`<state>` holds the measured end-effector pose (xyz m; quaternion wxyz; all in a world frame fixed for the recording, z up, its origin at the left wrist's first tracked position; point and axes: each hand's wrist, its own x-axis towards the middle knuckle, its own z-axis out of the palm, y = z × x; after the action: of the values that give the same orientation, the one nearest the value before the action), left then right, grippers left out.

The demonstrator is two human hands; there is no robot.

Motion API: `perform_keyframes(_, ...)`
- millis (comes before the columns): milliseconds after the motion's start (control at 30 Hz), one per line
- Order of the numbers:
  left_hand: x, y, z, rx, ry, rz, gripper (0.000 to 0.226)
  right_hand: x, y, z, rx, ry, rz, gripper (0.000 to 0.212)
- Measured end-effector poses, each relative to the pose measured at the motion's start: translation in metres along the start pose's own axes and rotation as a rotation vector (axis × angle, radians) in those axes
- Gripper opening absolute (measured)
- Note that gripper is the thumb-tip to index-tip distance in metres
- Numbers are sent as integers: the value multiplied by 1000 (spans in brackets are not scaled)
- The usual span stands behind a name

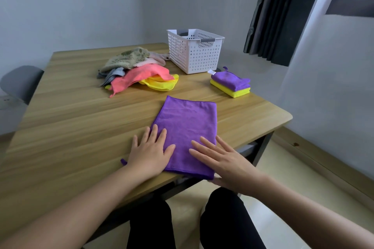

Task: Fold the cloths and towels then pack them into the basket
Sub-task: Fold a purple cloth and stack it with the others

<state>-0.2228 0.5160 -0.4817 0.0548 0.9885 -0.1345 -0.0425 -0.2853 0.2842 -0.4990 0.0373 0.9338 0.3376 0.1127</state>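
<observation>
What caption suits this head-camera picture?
Left hand and right hand rest flat on a purple cloth on the table; folded cloths, an unfolded pile and a white basket lie beyond.

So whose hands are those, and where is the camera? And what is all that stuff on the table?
There is no machine here, just a person. The one picture comes from a camera worn on the person's head, looking forward and down, so you see their own arms. The left hand and right hand lie flat, fingers straight, on a purple cloth spread on the wooden table. Nothing is gripped. Farther back is a loose pile of cloths: pink, yellow, grey and green. On the right sit two folded cloths, purple on top of yellow. Behind them stands a white basket full of little holes, where the folded cloths are meant to go.
</observation>
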Motion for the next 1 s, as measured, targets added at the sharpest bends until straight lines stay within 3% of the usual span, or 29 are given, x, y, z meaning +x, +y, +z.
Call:
perform_keyframes(67,-2,5,0,-12,6,-13,65,4,-6,6,-3,99,-8,88)
perform_keyframes(167,-8,-1,0,-186,53,77,79,3,-5,5,193,193,4,55)
perform_keyframes(267,-19,-23,-8,-366,124,446,98,-2,-2,-10,488,163,160,43)
perform_keyframes(333,-25,-34,-12,-307,172,627,91,-3,0,-21,643,148,299,36)
perform_keyframes(400,-27,-37,-11,-274,295,692,76,0,3,-30,768,147,407,31)
perform_keyframes(467,-25,-37,-9,-351,384,654,53,3,5,-36,890,154,473,27)
perform_keyframes(667,-6,-39,-29,-939,280,347,10,15,18,-48,1165,221,548,17)
perform_keyframes(800,27,-26,-40,-1052,325,138,20,37,38,-49,1261,291,713,14)
perform_keyframes(1000,101,-12,-48,-894,285,19,27,88,81,-35,1238,429,955,20)
